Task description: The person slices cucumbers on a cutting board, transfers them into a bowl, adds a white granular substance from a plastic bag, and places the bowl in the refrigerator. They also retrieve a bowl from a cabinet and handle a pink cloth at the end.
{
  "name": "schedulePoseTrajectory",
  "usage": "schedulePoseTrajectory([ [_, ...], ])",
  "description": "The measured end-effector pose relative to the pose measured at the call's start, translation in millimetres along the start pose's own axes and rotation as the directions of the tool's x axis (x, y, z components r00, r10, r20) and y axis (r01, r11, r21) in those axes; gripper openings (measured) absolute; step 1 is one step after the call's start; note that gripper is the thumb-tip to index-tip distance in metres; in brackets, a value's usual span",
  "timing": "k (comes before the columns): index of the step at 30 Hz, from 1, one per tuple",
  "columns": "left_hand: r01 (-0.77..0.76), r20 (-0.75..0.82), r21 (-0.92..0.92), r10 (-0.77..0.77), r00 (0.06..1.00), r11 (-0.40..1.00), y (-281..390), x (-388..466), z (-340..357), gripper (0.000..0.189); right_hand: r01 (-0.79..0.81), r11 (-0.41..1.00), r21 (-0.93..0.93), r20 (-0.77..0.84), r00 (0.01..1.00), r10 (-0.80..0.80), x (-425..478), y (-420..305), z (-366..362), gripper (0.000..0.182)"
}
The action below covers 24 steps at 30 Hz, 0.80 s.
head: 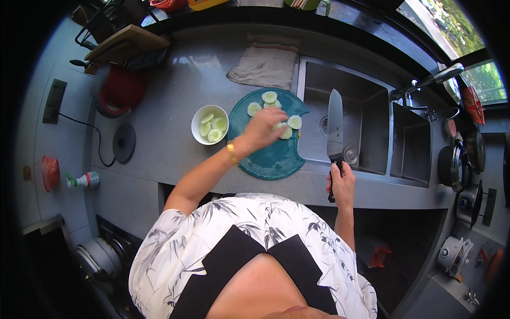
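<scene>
My right hand (pixel 343 181) grips the black handle of a kitchen knife (pixel 335 119), whose broad steel blade points away from me over the sink. My left hand (pixel 263 127), blurred and with bent fingers, is over the cucumber slices (pixel 295 122) on a round teal cutting board (pixel 265 163). Its fingertips are at a slice near the board's right side; whether they hold it is unclear. More slices (pixel 269 97) lie towards the board's far edge. Left of the board, a white bowl (pixel 194 127) holds several cucumber slices (pixel 215 135).
Beside the board is a stainless steel double sink (pixel 374 107) with a faucet (pixel 434 79). A cloth towel (pixel 267 60) lies behind the board. To the left stand a red electric kettle (pixel 121 89), its base (pixel 124 142) and a spray bottle (pixel 83 180). Wooden boards (pixel 127 44) lean farther back.
</scene>
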<state>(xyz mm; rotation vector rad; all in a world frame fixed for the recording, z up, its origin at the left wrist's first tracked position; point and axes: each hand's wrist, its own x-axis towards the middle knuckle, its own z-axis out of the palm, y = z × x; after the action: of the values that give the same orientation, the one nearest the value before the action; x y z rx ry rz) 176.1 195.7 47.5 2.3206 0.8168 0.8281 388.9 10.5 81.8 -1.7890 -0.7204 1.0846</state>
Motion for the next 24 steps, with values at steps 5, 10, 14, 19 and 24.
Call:
schedulePoseTrajectory([
  [5, -0.182, 0.107, 0.279, 0.158, 0.982, 0.943, -10.1, 12.4, 67.3, 0.025, -0.074, 0.996, -0.043, 0.063, 0.995, 0.076, 6.0, 8.5, 2.2, 0.023],
  [10, -0.089, 0.252, 0.412, -0.020, 0.968, 0.907, -8.4, 11.4, 43.3, 0.018, 0.049, 0.967, -0.249, 0.096, 0.995, -0.026, 15.8, 30.2, 4.8, 0.028],
  [14, 0.004, 0.136, 0.316, -0.050, 0.990, 0.949, -15.8, 5.1, 21.8, 0.015, 0.121, 0.933, -0.340, 0.141, 0.987, -0.077, 27.6, 30.0, 5.8, 0.029],
  [19, 0.262, -0.172, 0.175, -0.233, 0.957, 0.949, -69.0, 47.0, 27.6, 0.022, 0.114, 0.927, -0.358, 0.202, 0.978, -0.042, 47.7, 34.0, 14.3, 0.029],
  [24, 0.368, -0.098, 0.315, -0.356, 0.930, 0.875, -69.0, 47.6, 28.0, 0.021, 0.141, 0.941, -0.306, 0.248, 0.967, -0.064, 51.4, 40.5, 21.9, 0.027],
])
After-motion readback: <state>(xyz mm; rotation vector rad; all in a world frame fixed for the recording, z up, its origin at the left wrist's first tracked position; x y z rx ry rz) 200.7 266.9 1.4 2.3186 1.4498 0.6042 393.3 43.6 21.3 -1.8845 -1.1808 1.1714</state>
